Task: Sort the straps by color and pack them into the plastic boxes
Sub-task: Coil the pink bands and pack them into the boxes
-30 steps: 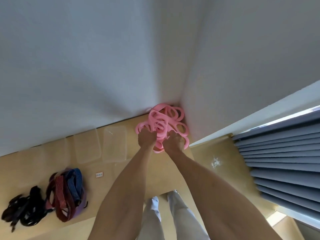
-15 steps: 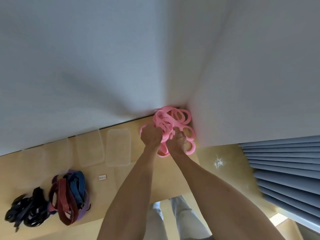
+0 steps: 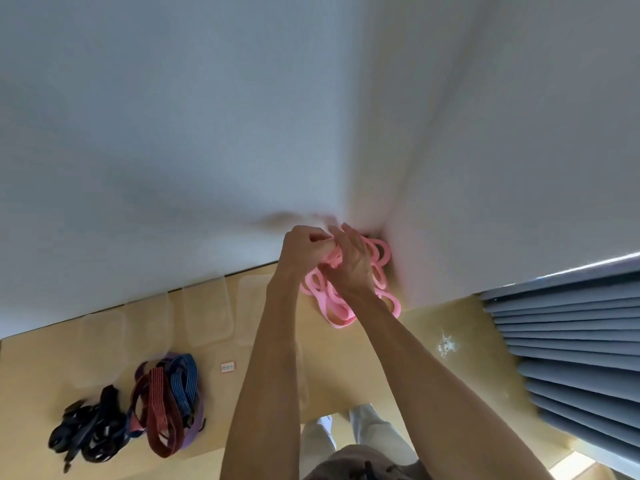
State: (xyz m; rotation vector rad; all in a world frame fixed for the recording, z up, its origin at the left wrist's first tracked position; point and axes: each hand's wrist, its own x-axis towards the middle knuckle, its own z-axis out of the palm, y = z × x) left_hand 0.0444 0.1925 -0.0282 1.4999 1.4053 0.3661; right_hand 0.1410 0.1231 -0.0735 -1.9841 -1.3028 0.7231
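At the far right corner of the bench (image 3: pixel 346 368), where the two walls meet, both hands have come up off the surface since a second ago. Then they were pressing low into the pink straps (image 3: pixel 341 311), knuckles down on the heap; now they are raised and drawn together above it, with a bunch of pink webbing lifted between them. The left hand (image 3: pixel 304 249) is curled tight and pinches a fold of strap at its fingertips. The right hand (image 3: pixel 349 265) wraps over the gathered loops, fingers bent round them. Part of the bundle still trails on the bench below the wrists and against the wall.

That reads as a shift from gathering to lifting or untangling: the pink lot is being pulled into one handful, probably for a box. The clear boxes (image 3: pixel 207 315) sit in a row along the back wall to the left, and they look empty, though their walls are faint. Near the front left edge lie the black straps (image 3: pixel 86 431), and just beside them the mixed straps (image 3: pixel 169 400) of red, blue and purple, not yet sorted. So packing has barely begun.
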